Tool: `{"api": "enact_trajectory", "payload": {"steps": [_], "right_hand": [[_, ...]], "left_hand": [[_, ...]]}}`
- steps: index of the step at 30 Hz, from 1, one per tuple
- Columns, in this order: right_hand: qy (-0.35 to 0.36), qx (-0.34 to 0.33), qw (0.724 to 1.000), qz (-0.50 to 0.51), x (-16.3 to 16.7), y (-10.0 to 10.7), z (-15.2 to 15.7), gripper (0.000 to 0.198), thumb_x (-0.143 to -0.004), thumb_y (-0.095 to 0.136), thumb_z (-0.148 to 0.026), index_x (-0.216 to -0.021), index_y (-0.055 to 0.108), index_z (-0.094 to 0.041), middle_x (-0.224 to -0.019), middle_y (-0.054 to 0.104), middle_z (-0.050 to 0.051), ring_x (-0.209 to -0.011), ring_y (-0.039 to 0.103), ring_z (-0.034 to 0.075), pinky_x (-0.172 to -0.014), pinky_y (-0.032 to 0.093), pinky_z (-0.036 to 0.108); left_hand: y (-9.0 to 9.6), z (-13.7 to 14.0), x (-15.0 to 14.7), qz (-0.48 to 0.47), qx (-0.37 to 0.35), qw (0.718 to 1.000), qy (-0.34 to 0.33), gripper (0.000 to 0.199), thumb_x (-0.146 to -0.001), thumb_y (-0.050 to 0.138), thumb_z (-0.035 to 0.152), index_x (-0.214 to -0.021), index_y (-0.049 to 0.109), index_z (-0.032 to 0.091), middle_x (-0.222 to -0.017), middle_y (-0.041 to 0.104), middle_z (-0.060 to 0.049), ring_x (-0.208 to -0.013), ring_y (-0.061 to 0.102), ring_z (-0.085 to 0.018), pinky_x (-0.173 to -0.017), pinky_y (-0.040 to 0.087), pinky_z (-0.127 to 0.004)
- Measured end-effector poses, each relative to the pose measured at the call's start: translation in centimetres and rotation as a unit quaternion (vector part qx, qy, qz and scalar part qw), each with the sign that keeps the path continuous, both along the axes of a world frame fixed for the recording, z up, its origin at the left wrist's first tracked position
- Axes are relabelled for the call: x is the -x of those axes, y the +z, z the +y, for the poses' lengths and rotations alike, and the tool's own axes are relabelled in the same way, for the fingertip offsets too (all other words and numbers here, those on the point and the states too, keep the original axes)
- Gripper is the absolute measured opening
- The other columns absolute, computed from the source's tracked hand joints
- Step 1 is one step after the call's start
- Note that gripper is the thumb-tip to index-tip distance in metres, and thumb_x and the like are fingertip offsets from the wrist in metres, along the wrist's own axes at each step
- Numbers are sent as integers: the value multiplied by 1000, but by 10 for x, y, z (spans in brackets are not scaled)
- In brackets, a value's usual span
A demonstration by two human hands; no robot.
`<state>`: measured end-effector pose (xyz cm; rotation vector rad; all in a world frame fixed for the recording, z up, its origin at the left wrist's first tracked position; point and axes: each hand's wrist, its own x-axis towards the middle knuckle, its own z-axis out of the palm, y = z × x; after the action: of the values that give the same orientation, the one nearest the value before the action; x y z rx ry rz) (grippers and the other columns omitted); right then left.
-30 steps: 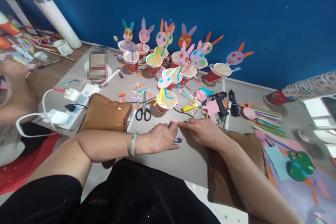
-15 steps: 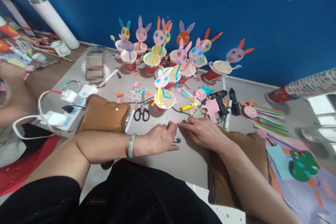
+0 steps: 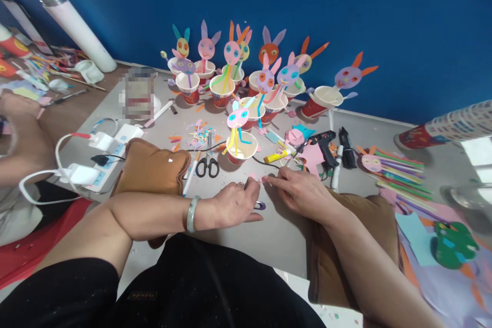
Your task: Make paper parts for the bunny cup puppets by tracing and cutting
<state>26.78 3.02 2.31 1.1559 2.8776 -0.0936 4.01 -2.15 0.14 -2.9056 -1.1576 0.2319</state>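
My left hand (image 3: 235,203), with a jade-coloured bangle at the wrist, is closed over the table. Its fingers curl down beside a small pink scrap; what they hold is hidden. My right hand (image 3: 302,192) has the index finger stretched out, its tip at a small pink paper piece (image 3: 262,179). A purple loop-shaped thing (image 3: 260,205) lies partly under my left hand. Just beyond stands a paper cup (image 3: 241,149) with a pink paper rabbit head (image 3: 238,118) on coloured strips. Black-handled scissors (image 3: 208,166) lie left of it, a yellow glue tube (image 3: 277,156) to the right.
Several rabbit-headed cups (image 3: 222,93) line the blue wall. Brown cushions (image 3: 151,169) lie under both forearms. A glue gun (image 3: 326,148), coloured sticks (image 3: 402,171) and stacked cups (image 3: 442,130) are at right. A power strip (image 3: 115,159) and another person's arm (image 3: 23,143) are at left.
My right hand has shifted slightly right and up, its index fingertip a little farther from my left hand. The left hand stays in place. Things at the right appear slightly shifted outward.
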Motion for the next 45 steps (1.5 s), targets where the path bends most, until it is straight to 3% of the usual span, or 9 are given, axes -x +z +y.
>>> {"api": "enact_trajectory", "payload": {"steps": [9,16,21,28,34,40,45], "right_hand": [[28,-8,998,-48,2,-1,0,46,-94,45,-13,-129,71,-25,-90,62,8,-64,48,14,-59,21,30],[30,-16,998,-57,5,0,-1,44,-94,47,-12,-129,71,-25,-89,61,8,-62,45,13,-60,19,31],[36,-36,997,-53,5,-1,-1,43,-93,51,-12,-128,71,-26,-86,59,6,-60,41,12,-60,17,31],[38,-40,998,-40,5,-2,-1,41,-92,53,-13,-126,72,-25,-86,59,6,-60,39,12,-61,16,31],[42,-44,998,-12,3,-6,-1,41,-89,54,-11,-123,73,-24,-85,59,5,-62,40,13,-62,18,31],[53,-70,995,44,5,-10,0,38,-93,51,-9,-123,71,-22,-86,60,6,-69,47,16,-68,29,31],[54,-96,994,21,6,-15,1,40,-97,50,-10,-128,68,-26,-85,58,5,-69,46,16,-68,28,30]], "left_hand": [[-3,-1,1,-1,-8,1000,-5,89,-100,39,68,-155,34,-2,-146,48,-35,-88,71,-25,-73,53,-33],[0,-1,1,-6,-9,1000,-8,84,-99,39,69,-155,37,6,-145,50,-32,-89,71,-25,-73,54,-34],[-2,-2,1,3,-26,1000,-12,87,-100,36,69,-157,32,2,-145,49,-34,-87,71,-24,-71,53,-33],[-1,-1,1,8,-15,1000,-4,87,-98,40,71,-152,41,3,-146,49,-32,-87,71,-23,-72,54,-32],[0,-1,0,8,-21,1000,0,85,-98,41,70,-150,43,4,-146,50,-32,-87,71,-23,-72,53,-31],[2,-1,0,9,-34,999,-5,83,-100,40,68,-149,45,2,-145,51,-32,-88,71,-22,-71,54,-30],[-1,-1,-1,8,-42,999,1,84,-99,41,69,-149,45,1,-143,52,-32,-85,71,-22,-70,54,-31]]}}
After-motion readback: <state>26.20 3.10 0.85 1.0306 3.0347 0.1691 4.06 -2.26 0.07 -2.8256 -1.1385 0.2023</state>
